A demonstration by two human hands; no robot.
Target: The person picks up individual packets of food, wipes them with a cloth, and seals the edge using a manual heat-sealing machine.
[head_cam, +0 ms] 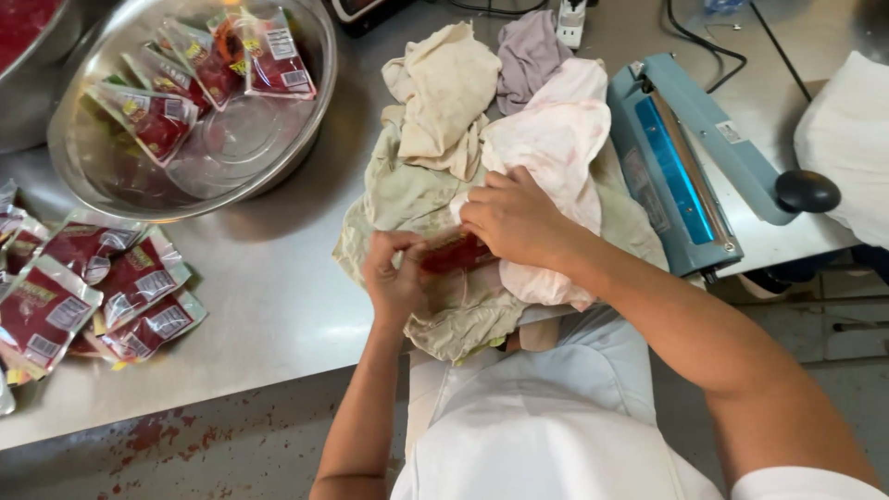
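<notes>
Pinching a small red pouch [456,252] between both hands over the pile of rags [482,167] at the worktop [269,278] edge, left hand [396,278] gripping its near-left end, right hand [511,218] seemingly closed on the far-right end, long axis running between them.

You are in a small food-packing workroom. Left of your hands spreads a steel table [278,278] with a steel bowl [319,56] of sealed red sauce pouches [153,116], more pouches [93,287] stacked further left. Just right of your hands sits a blue heat sealer [685,157], on stained cloths [444,102].
</notes>
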